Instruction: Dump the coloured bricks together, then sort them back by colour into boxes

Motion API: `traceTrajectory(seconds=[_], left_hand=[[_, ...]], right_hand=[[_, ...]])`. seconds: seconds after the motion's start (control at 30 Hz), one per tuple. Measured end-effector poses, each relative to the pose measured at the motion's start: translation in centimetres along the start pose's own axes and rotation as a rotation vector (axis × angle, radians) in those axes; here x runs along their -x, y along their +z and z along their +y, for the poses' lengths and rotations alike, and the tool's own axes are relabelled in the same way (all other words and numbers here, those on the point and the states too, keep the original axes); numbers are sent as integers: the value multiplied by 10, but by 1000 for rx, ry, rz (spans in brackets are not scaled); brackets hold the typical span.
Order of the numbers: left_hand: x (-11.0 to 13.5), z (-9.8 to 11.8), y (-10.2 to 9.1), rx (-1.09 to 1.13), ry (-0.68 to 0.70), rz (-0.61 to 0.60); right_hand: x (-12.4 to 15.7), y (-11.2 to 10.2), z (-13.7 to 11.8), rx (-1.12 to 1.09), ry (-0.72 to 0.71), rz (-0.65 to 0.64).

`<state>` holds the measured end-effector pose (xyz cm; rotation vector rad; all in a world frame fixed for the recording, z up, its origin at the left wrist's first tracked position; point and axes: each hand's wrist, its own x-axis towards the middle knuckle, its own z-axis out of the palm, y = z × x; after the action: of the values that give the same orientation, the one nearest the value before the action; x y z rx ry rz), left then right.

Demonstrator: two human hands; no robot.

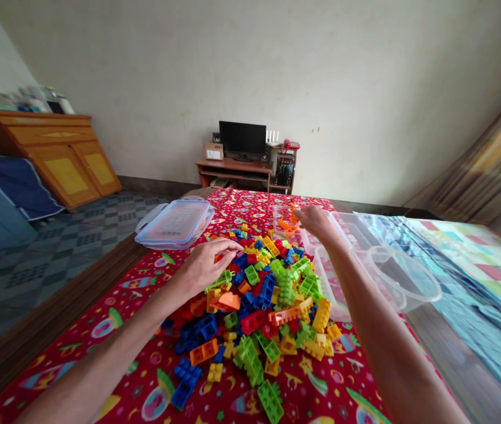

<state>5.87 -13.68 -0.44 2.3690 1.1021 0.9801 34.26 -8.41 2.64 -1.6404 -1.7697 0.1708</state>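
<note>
A heap of toy building bricks point(250, 294) in blue, green, yellow, red and orange lies spread over the table. My left hand point(208, 263) is at the heap's left side, its fingers stretched loosely over the bricks and the thumb a little apart. Orange shows in the gap beside the thumb; I cannot tell whether it touches the hand. Farther off, my right hand point(314, 219) is above a small clear plastic box point(275, 221) holding orange bricks point(286, 226). Its fingers are closed, with an orange brick point(294, 209) at the fingertips.
Clear lids with bluish rims point(175, 222) are stacked at the left table edge. More clear tubs point(409, 277) stand on the right, partly behind my right forearm. A red patterned cloth point(144, 330) covers the table. Beyond are a bed point(488, 253) and a computer desk point(232, 168).
</note>
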Motion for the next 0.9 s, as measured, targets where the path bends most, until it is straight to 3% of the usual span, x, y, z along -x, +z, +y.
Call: traceTrajectory(seconds=[0.1,0.27,0.43,0.57,0.7,0.9], left_hand=[[0,-8,0,-58,15,-99],[1,-21,-9,-130,-24,-239],[9,-28,-16,-216,-25,-309],[15,-33,-12,-302,-14,-379],[14,-31,-5,-331,35,-367],[7,-13,-3,-289,28,-225]], right_hand=[[18,3,0,127,-33,50],[63,11,-14,-52,-119,-122],[71,15,-22,-11,-106,-112],[75,18,-23,51,-148,-232],[82,10,-26,91,-175,-338],[97,-6,-31,243,-164,-429]])
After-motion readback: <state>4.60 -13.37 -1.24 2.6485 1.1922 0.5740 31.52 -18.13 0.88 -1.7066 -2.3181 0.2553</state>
